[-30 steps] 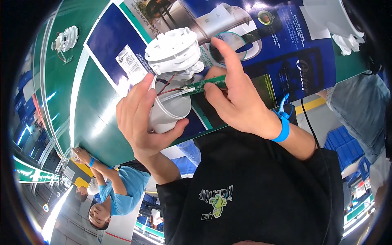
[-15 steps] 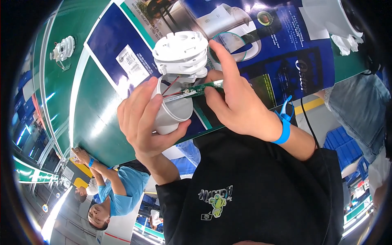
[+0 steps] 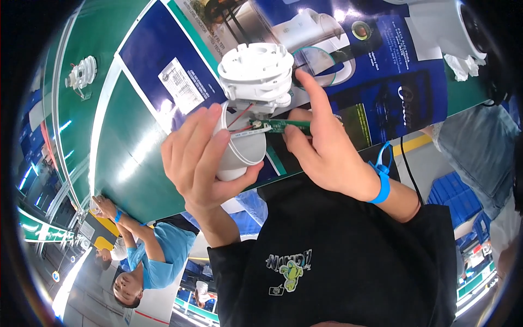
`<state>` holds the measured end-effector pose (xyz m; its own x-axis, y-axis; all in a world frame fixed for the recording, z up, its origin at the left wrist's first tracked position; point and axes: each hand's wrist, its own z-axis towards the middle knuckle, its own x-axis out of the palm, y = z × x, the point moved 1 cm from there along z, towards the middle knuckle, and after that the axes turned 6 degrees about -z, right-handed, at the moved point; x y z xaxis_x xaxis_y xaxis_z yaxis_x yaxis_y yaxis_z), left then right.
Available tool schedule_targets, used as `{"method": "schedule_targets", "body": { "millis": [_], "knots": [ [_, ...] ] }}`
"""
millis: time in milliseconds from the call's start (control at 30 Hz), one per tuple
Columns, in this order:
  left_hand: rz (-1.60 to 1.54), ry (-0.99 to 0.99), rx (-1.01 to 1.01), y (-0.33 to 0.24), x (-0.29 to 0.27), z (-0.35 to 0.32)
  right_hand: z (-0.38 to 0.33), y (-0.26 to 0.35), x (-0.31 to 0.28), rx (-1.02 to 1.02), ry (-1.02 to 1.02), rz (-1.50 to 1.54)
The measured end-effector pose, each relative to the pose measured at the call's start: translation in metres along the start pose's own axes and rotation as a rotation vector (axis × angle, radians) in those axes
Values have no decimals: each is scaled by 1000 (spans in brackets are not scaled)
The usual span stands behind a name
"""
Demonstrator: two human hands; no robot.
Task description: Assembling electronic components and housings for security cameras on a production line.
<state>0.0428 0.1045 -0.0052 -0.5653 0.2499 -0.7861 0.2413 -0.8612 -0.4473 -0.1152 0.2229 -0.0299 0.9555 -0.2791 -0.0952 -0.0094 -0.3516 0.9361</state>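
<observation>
My left hand (image 3: 199,161) is wrapped round a white plastic cup-shaped housing (image 3: 245,151), its open mouth tilted toward my right hand. My right hand (image 3: 329,147) pinches a narrow green circuit board (image 3: 278,126) between thumb and fingers, with the index finger stretched out. Thin red and white wires (image 3: 241,115) run from the board end across the housing's rim. Just beyond the housing is a round, layered white plastic assembly (image 3: 256,71) with a small toothed wheel on its near side. What supports this assembly is hidden.
Blue printed cardboard (image 3: 147,43) covers much of the green bench (image 3: 131,147). Another white assembly (image 3: 83,72) sits at far left. A white rounded appliance body (image 3: 444,24) and crumpled white plastic (image 3: 463,66) lie at far right. A co-worker in a blue shirt (image 3: 171,248) is at lower left.
Both hands, with the housing, board and layered assembly, have shifted slightly right in the picture. My grips look the same.
</observation>
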Motion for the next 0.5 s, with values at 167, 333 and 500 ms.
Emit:
{"method": "schedule_targets", "body": {
  "millis": [167,333,500],
  "knots": [
    [27,-36,27,-1,4,-9,-8,-1,3,-63,-20,-57],
    [59,-44,36,-2,3,-9,-10,-2,6,15,-25,24],
    [62,-51,37,-3,2,-9,-1,1,-4,-51,56,-50]
  ]
}}
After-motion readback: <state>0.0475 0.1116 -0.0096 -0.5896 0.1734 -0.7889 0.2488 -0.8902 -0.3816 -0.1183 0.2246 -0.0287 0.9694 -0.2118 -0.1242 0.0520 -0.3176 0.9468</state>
